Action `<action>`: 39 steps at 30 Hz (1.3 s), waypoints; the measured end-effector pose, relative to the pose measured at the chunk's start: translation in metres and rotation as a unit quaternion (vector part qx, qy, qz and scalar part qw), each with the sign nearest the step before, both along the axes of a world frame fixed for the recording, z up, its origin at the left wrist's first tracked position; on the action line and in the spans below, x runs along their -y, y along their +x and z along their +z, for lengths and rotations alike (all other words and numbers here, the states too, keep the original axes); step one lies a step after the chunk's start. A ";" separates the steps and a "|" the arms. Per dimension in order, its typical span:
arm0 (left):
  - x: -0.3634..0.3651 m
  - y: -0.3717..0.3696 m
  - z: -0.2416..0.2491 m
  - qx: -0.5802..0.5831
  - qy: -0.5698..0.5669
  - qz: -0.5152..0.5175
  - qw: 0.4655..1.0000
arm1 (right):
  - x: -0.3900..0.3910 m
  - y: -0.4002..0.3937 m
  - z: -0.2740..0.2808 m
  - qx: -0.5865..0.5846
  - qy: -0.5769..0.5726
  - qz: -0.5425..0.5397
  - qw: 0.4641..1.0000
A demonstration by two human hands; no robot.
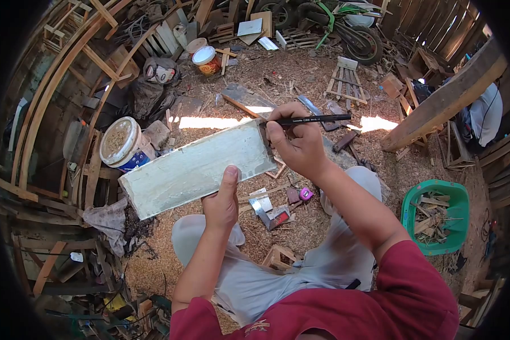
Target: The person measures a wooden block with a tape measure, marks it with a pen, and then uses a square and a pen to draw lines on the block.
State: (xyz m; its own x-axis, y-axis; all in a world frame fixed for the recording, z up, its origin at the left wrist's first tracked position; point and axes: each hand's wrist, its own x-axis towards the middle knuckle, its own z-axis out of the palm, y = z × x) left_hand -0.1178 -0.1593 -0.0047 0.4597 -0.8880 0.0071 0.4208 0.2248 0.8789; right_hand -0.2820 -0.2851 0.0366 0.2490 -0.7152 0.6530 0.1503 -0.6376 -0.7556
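A long board with a worn whitish face (192, 164) is held slanting across the front of my body. My left hand (221, 205) grips its lower edge, thumb on the face and the other fingers hidden behind. At the board's right end, my right hand (297, 141) is closed around a black pen (330, 118), which points left toward the upper corner. A narrow wooden strip (239, 106) lies beyond that corner. On the ground below the board are a pink tape measure (305, 194) and a flat metal tool (259, 211).
Wood shavings cover the ground. A white bucket (106, 154) stands to the left, and a green tub (407, 218) holding wood scraps sits to the right. A thick slanted wooden post (447, 102) rises at right. Farther back are a small slatted frame (345, 85) and a green motorbike (326, 25).
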 end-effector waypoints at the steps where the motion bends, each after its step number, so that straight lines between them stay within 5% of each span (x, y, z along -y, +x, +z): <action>1: 0.000 -0.001 0.001 -0.002 0.000 -0.001 1.000 | 0.000 0.000 0.000 0.005 0.008 0.002 1.000; 39: -0.001 -0.001 0.002 0.014 0.007 -0.005 1.000 | 0.001 -0.001 -0.004 0.012 0.010 0.009 1.000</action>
